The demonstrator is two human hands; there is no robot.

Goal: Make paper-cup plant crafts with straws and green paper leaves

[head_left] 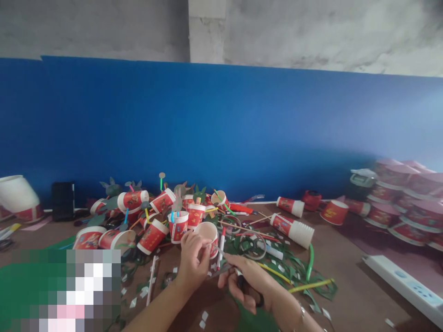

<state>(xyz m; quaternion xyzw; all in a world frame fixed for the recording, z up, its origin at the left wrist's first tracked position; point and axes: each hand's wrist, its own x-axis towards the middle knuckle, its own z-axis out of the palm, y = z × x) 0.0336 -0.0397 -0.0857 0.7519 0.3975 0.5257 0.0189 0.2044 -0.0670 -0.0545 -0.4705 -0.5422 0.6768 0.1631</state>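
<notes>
The right hand [252,273] grasps scissors [242,283]; the left hand [194,258] pinches, on what is unclear. Nested cups [294,231] lie at two o'clock; at eleven, one cup [178,230] contains blue pieces [177,214].

Left hand [194,263]: fingertips pinched together, left of the scissors [222,269]. Right hand [254,274]: curled around their handles, forearm slanting inward.

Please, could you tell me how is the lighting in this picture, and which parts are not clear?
Head view: the blue panel pales toward the right, perhaps from light on that side; head view: the stacked cups at far right look hazy and soft; head view: coarse pixel blocks hide the lower left corner; head view: detail at the left hand is too small to make out.
</notes>
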